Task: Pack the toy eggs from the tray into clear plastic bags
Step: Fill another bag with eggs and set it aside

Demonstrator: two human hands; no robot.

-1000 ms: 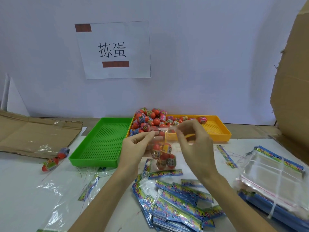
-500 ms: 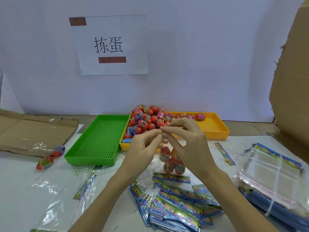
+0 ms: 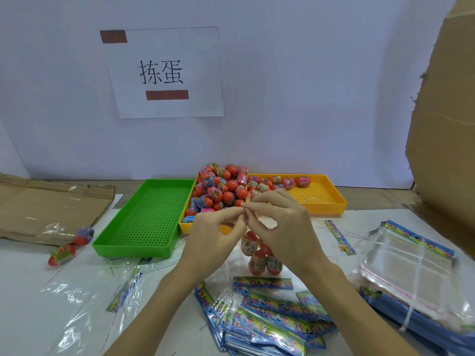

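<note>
I had both hands raised above the worktop (image 3: 30, 291), fingertips meeting at the mouth of a clear plastic bag (image 3: 259, 253). My left hand (image 3: 213, 242) pinched the top edge between thumb and forefinger, and my right hand (image 3: 280, 227) pinched the same edge from the other side, its remaining fingers curled loosely; each grip was closed tight on the film. The bag hung below my fingers with several toy eggs (image 3: 262, 260) inside it, red at the ends with printed wrappers. Behind my hands the yellow tray (image 3: 323, 199) held a heap of loose eggs (image 3: 221, 188) piled at its left end, and the green tray (image 3: 144, 217) sat touching it on the left. Two stray eggs (image 3: 69, 246) lay on the worktop beside a flattened piece of cardboard (image 3: 51, 206). Printed header cards (image 3: 270, 314) were scattered near me, and a stack of unused bags (image 3: 411, 273) rested at the right.
</note>
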